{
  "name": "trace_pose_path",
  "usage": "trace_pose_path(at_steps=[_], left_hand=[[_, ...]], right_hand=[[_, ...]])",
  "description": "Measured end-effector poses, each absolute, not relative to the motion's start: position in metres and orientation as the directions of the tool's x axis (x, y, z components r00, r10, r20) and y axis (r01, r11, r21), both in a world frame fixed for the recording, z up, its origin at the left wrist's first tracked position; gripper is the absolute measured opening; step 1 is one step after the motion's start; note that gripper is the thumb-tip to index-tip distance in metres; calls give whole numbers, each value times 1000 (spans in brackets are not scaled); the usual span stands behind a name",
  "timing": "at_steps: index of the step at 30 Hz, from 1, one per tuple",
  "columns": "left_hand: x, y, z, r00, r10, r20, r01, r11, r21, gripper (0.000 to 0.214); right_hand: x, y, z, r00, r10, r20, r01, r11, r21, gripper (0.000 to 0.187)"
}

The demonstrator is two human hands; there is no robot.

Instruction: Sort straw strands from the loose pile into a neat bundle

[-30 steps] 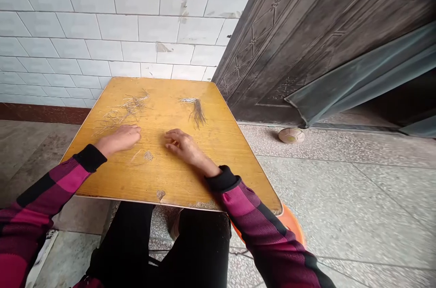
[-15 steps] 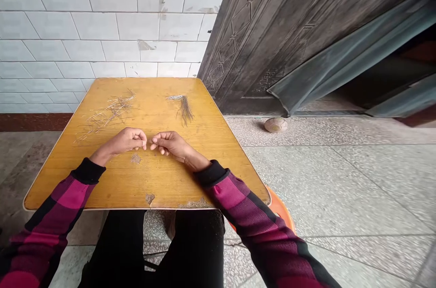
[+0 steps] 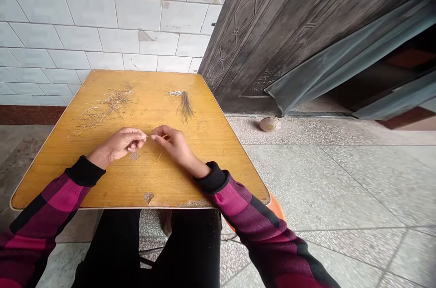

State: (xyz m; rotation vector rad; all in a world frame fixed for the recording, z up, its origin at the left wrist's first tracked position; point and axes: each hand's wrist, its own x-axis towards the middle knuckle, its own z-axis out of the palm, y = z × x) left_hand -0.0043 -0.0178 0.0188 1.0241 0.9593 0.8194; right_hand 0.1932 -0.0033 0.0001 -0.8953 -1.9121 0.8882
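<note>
Over the table, my left hand is closed, thumb and forefinger pinching a thin wire whose short end shows between the two hands. Facing it, my right hand has its thumb and forefinger at that same wire's other side, pressed close together. A fine strand shows below the right hand; whether it belongs to the held wire I cannot tell. Beyond the left hand lies a loose, tangled spread of thin wires. Past the right hand rests a neater bundle of bent wires.
The yellow wooden table has chipped patches near its front edge. A tiled wall stands behind it, a dark carved door at right. An orange stool shows beside the table; a round ball-like object lies on the floor.
The view has tilted and shifted slightly. My hands have turned a little, and a thin wire now shows between the fingertips. Both wire groups lie as before.
</note>
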Motion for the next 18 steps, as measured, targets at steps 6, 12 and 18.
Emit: trace_pose_path(at_steps=[6,12,18], left_hand=[[-3,-21,20,381,904,-193,-267,307,913,16],[5,-29,20,481,842,-245,-203,379,903,18],[5,-29,20,362,911,-200,-270,307,912,17]], right_hand=[[196,-15,2,-428,688,586,533,716,-451,30],[188,-16,-10,-543,703,459,657,696,-289,25],[198,-10,-6,-578,700,420,749,659,-67,28]])
